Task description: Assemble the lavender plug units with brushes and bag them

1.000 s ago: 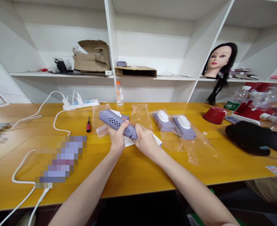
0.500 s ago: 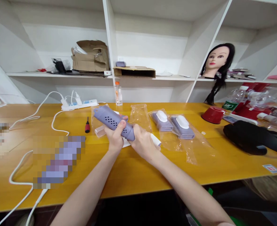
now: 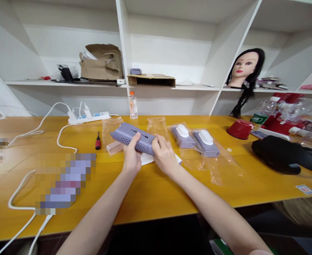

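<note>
Item: a lilac perforated plastic housing (image 3: 133, 138), held nearly level in front of you, over a white paper leaflet (image 3: 147, 159); whether it touches the leaflet, you cannot tell from this view. Your left hand (image 3: 131, 156) is curled around its middle from below, thumb pressed on the near face; your right hand (image 3: 165, 156) is clamped over its right end, fingers wrapped across the top; neither hand is spread, and this two-ended hold appears to steady the housing while leaving its holes exposed to view.

Nearby: a pale translucent piece (image 3: 115, 148) lies just beside your left hand, on a clear plastic bag (image 3: 109, 127); a second clear bag (image 3: 158, 126) lies flat behind the housing; two lilac units with white tops (image 3: 182, 136) sit side by side in their own bags, seemingly set apart from your working space; a red-handled screwdriver (image 3: 98, 141) rests to the left, within easy reach; all lie on a yellow wooden table (image 3: 156, 193).
</note>
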### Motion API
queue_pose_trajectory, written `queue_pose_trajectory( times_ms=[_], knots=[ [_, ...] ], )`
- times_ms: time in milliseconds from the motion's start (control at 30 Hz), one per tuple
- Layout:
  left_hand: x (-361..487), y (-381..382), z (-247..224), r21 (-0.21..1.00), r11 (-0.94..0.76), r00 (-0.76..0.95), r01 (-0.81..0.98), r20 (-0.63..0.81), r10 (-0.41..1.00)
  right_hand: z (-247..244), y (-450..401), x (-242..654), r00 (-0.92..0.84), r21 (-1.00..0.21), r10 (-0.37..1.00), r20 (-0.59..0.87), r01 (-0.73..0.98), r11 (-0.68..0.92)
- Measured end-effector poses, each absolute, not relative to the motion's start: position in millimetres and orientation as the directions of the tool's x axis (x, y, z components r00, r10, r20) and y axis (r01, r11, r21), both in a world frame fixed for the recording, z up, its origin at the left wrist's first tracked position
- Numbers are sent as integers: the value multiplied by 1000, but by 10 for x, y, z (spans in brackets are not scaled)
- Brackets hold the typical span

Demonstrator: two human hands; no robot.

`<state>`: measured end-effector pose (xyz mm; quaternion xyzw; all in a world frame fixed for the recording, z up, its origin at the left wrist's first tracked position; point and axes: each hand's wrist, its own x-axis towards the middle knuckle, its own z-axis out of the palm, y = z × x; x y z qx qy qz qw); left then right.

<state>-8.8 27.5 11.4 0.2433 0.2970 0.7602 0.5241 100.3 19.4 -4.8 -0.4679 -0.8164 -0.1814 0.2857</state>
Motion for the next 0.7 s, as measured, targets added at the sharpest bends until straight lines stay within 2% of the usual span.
queue_pose_trajectory(
  times_ms=[67, 200, 400, 500, 600, 700],
  knots=[
    [-27, 273, 107, 708, -275, -356, -650, 36, 934, -86, 212, 1021, -388, 72, 655, 648, 888, 455],
    [-16, 296, 90, 697, -321, -393, -640, 62, 917, -98, 182, 967, -386, 74, 667, 637, 892, 446],
    [-137, 297, 136, 661, -292, -225, -692, 186, 956, -57, 209, 930, -389, 12, 610, 690, 849, 529],
    [-167, 305, 159, 660, -249, -178, -709, 175, 968, -70, 245, 943, -375, -13, 570, 731, 827, 562],
    [-156, 332, 148, 678, -265, -217, -685, 158, 963, -87, 251, 950, -368, -18, 553, 747, 821, 571],
    [-112, 373, 102, 684, -371, -314, -628, 214, 925, -95, 230, 941, -380, -19, 593, 710, 831, 555]
  ],
)
